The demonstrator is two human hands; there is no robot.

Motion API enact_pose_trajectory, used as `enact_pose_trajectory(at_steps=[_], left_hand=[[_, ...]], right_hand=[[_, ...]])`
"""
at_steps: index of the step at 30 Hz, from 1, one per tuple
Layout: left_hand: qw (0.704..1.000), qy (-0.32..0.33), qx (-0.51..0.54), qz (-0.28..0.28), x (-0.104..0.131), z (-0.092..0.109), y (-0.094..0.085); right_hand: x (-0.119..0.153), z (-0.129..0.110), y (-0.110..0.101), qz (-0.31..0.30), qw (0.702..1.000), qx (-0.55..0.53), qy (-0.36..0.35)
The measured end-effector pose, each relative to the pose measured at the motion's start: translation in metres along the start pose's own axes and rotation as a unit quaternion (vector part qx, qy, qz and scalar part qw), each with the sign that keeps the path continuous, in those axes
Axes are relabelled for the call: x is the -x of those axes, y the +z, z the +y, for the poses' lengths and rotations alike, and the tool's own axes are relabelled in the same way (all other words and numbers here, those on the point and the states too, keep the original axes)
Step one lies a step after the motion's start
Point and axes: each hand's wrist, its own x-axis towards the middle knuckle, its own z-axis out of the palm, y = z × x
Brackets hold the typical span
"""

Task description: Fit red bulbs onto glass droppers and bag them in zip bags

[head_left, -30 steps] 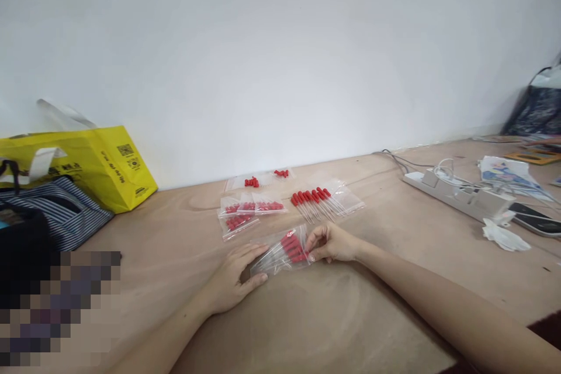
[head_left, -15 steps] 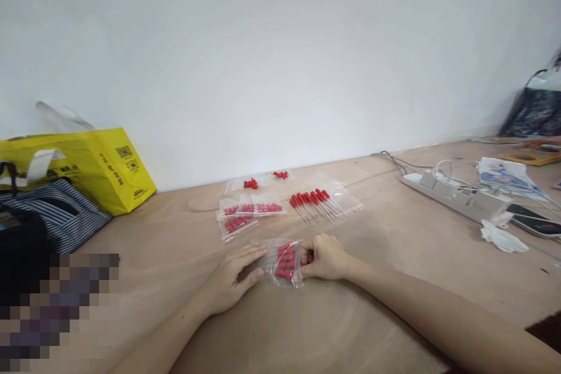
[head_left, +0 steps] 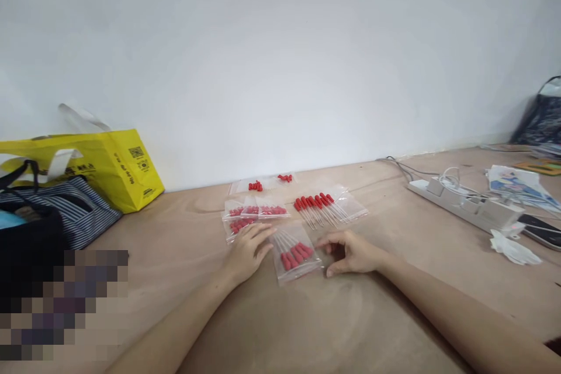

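Note:
A clear zip bag lies flat on the table between my hands. Inside it, several thin rods with red handles sit side by side, handles toward me. My left hand is at the bag's left edge, fingers and thumb apart; its fingertips seem to touch the plastic. Just off the bag's right side, my right hand rests with curved fingers and the thumb apart, holding nothing. Beyond, loose red-handled rods fan out in a row, partly over another clear bag.
Filled zip bags overlap behind my left hand. More red-handled pieces lie by the wall. A yellow bag and a striped bag stand left. A power strip, crumpled tissue and phone lie right.
The bag has turned so the red handles point toward me, and it now lies flat. My right hand has let go and moved right; my left hand has shifted slightly forward.

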Motion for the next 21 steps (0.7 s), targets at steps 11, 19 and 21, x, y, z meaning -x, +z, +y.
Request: enact_pose_trajectory(at_steps=[11, 19, 21], left_hand=[[0.988, 0.122, 0.092, -0.028, 0.021, 0.030, -0.002], [0.996, 0.038, 0.071, -0.038, 0.015, 0.033, -0.002], [0.996, 0.029, 0.079, -0.036, 0.016, 0.033, -0.001]], right_hand=[[-0.009, -0.011, 0.021, 0.058, 0.957, 0.234, -0.159], [-0.022, -0.026, 0.035, 0.137, 0.960, 0.228, -0.090], [-0.028, -0.029, 0.040, 0.137, 0.958, 0.234, -0.094]])
